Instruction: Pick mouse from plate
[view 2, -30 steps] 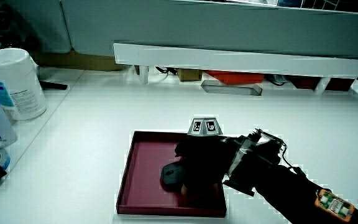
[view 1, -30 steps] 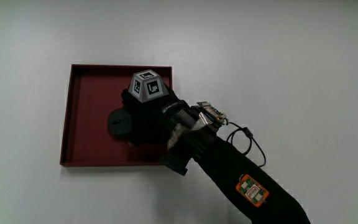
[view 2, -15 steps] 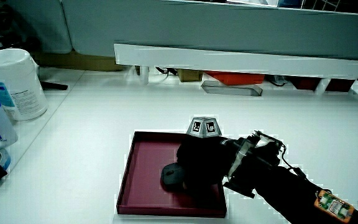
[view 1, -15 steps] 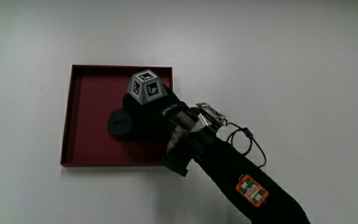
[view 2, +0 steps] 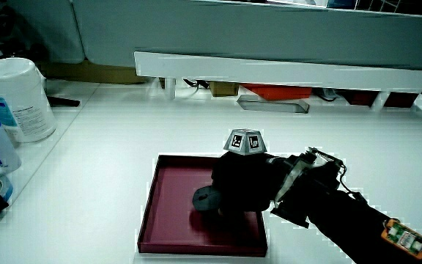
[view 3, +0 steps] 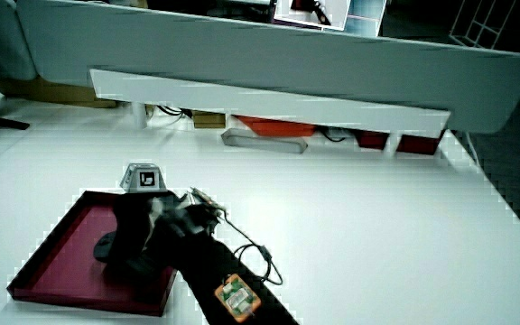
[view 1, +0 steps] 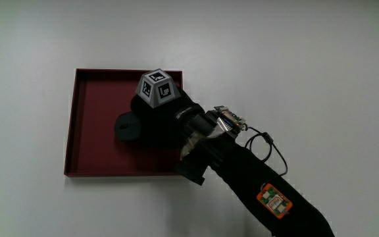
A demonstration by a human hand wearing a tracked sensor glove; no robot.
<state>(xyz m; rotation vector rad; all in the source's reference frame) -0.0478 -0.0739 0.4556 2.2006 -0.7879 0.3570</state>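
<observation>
1. Dark red and shallow, the square tray [view 1: 74, 125] serves as the plate, its low rim keeping the black mouse [view 1: 127, 127] in place.
2. The hand [view 1: 160, 122] covers most of the mouse, fingers curled around its body, gripping it for the pick.
3. In a side view the mouse [view 2: 205, 198] seems slightly raised; whether it touches the tray floor, I cannot tell.

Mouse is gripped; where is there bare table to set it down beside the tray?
The table is bare all around the red tray. Inside the tray, the strip along its wall away from the forearm is free; the hand and mouse crowd its middle.
</observation>
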